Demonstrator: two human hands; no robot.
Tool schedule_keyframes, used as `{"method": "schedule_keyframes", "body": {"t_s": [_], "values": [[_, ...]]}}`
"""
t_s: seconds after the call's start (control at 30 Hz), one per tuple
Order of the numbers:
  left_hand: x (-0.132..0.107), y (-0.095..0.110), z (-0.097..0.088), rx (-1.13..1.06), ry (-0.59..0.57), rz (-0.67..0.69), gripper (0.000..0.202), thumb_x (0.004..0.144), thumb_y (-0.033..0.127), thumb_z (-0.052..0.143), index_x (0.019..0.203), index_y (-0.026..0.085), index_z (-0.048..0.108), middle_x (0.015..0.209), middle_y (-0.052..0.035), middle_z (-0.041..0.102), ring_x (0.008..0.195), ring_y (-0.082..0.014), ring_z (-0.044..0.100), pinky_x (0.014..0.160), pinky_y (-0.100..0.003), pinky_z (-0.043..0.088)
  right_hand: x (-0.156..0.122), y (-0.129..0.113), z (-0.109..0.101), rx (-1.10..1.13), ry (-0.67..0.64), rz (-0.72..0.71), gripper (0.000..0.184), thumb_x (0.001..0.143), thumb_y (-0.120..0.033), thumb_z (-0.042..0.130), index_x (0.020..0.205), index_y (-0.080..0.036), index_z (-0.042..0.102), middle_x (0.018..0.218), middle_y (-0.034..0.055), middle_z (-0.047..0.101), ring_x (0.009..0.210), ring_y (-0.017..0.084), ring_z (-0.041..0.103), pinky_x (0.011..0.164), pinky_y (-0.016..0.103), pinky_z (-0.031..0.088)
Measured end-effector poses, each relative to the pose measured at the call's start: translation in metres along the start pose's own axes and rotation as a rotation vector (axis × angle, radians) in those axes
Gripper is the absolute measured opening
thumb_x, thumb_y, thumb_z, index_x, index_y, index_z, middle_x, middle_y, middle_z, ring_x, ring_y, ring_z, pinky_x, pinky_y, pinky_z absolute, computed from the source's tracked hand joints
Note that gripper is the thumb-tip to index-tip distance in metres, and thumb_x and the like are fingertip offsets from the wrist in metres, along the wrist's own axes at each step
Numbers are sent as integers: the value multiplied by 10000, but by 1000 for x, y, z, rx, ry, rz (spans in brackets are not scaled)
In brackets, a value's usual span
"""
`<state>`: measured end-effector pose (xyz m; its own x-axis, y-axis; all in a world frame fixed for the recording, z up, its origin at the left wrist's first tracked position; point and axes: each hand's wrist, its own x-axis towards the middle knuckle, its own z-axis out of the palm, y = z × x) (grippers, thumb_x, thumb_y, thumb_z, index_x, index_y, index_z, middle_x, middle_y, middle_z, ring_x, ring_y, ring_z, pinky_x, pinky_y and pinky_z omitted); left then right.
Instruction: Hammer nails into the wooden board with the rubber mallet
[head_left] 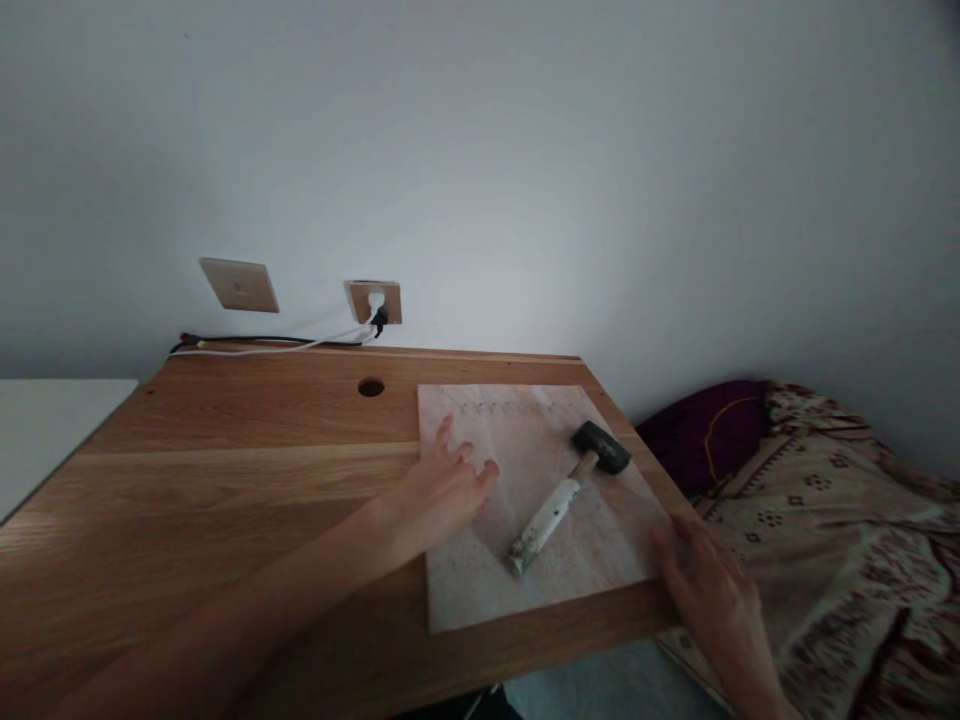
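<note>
Pale pinkish-white sheet [592, 545], roughly square, faintly mottled; flat on the right part of the wooden table [225, 480], right edge close along the table's right edge, near edge just short of the table's front; a faint row of small marks along the far edge; left edge under the spread fingers of the left hand [442, 490], near right corner at the fingers of the right hand [705, 585], blurred there. On the sheet, mallet [562, 500] with a black head and a pale, paint-stained handle; lying on its side, diagonal; head toward the far right, handle end toward the near middle; apart from both hands.
</note>
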<state>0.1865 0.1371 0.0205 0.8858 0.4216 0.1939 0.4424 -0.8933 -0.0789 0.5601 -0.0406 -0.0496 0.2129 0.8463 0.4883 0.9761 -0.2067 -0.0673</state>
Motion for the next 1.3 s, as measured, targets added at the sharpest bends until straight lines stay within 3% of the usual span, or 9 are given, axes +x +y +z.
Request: {"method": "schedule_keyframes", "body": {"t_s": [0.13, 0.27, 0.4, 0.53, 0.67, 0.8, 0.9, 1.07, 1.3], "values": [[-34, -5, -21, 81, -133, -136, 225, 980, 298, 674, 1097, 117, 737, 852, -125, 803, 993, -322, 768, 1248, -646, 258, -11, -50, -6, -26, -23, -198, 323, 1059, -346, 417, 1185, -228, 690, 1190, 178, 755, 1166, 355, 700, 992, 562, 557], [-65, -20, -41, 50, -315, -316, 277, 999, 349, 644, 1114, 120, 751, 777, -111, 789, 811, -296, 779, 1199, -600, 351, -18, -99, -11, -12, 13, -297, 364, 1109, -381, 373, 1191, -220, 690, 1181, 168, 764, 1159, 334, 702, 1043, 564, 514], [-79, -68, -53, -43, -435, -476, 383, 1016, 459, 564, 1221, 176, 720, 894, -138, 793, 890, -334, 761, 897, -468, 535, -5, -127, -19, 69, -19, -331, 414, 1127, -409, 337, 1153, -245, 716, 1140, 134, 798, 1105, 331, 728, 1072, 582, 477], [-72, -144, -56, -187, -279, -526, 420, 970, 467, 577, 1288, 207, 667, 1160, -137, 769, 1056, -320, 708, 826, -370, 496, 43, -147, -32, 132, -91, -258, 409, 1119, -446, 380, 1118, -233, 729, 1107, 157, 796, 1040, 329, 743, 912, 470, 559], [-61, -189, -48, -305, -238, -520, 303, 819, 453, 712, 997, 208, 698, 1011, -66, 761, 907, -253, 675, 718, -295, 438, 122, -180, -38, 208, -89, -208, 379, 1107, -395, 429, 1223, -174, 713, 1068, 155, 796, 913, 299, 755, 782, 392, 572], [-61, -186, -28, -409, -235, -540, 226, 768, 306, 671, 966, 201, 697, 945, -44, 746, 856, -234, 663, 691, -292, 424, 200, -221, -26, 260, -267, -268, 309, 1076, -263, 511, 1274, -135, 711, 1116, 153, 802, 963, 267, 759, 894, 371, 555], [-65, -181, -15, -405, -237, -531, 172, 726, 183, 596, 870, 192, 691, 888, -44, 737, 815, -218, 654, 704, -295, 421, 233, -245, -6, 235, -410, -304, 319, 1060, -190, 522, 1303, -107, 711, 1157, 158, 798, 1083, 258, 740, 1003, 366, 519], [-71, -183, -16, -441, -225, -505, 159, 694, 144, 547, 787, 201, 663, 760, -12, 689, 708, -188, 604, 682, -290, 400, 241, -261, 29, 223, -514, -343, 317, 952, -123, 682, 1265, -125, 726, 1269, 152, 767, 1172, 244, 710, 1046, 348, 502], [-72, -181, -24, -420, -180, -443, 123, 736, 143, 542, 771, 193, 648, 759, -13, 678, 716, -176, 598, 672, -274, 387, 234, -262, 47, 158, -618, -338, 232, 935, -120, 687, 1155, -137, 760, 1122, 150, 802, 1076, 260, 742, 967, 343, 526]]}}
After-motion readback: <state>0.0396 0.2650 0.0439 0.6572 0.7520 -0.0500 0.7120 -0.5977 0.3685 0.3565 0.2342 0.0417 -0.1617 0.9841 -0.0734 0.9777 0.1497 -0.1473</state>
